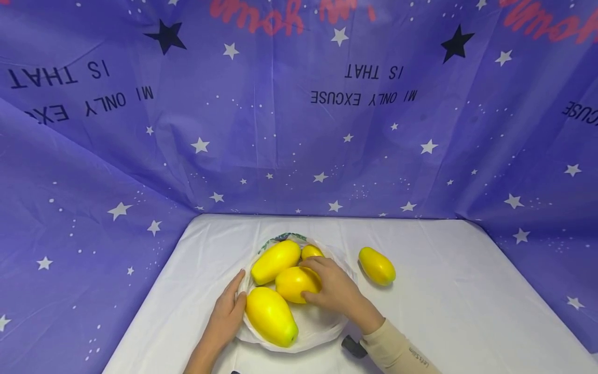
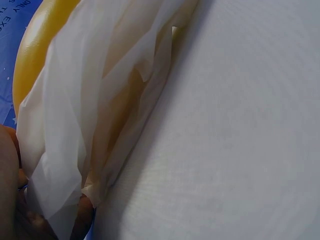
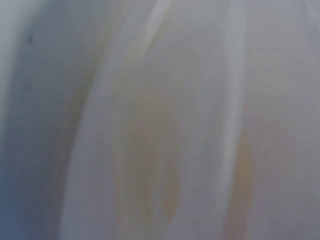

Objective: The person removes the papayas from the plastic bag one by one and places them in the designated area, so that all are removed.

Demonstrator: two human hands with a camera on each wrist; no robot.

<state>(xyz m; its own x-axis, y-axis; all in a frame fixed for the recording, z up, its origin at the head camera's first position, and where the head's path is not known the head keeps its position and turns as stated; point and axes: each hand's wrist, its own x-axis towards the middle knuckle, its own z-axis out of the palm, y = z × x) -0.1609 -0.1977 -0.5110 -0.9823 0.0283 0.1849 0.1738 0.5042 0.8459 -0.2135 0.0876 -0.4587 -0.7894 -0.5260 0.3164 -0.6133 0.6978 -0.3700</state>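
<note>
Near the front edge of the tabletop, slightly left of centre, a white plastic bag lies open with four yellow fruits in it. Right hand is over the bag's middle, fingers curled around the centre fruit, thumb on its near side. Grasping it. Left hand is at the bag's left rim, fingers fairly straight, flat against the film and just beside the nearest fruit; not clenched around anything that the head view shows. Left wrist view: crumpled bag film with fingertips at its lower edge, yellow fruit behind it; whether they pinch the film, cannot tell.

A long fruit lies toward the bag's far-left side, a small one at the far side, partly hidden by the right hand's fingers. A fifth fruit is loose on the tabletop, right of the bag, apart from it.

Right wrist view: blurred white film, yellow tint through it, nothing more readable.

Purple star-print cloth backs the tabletop and flanks it.
</note>
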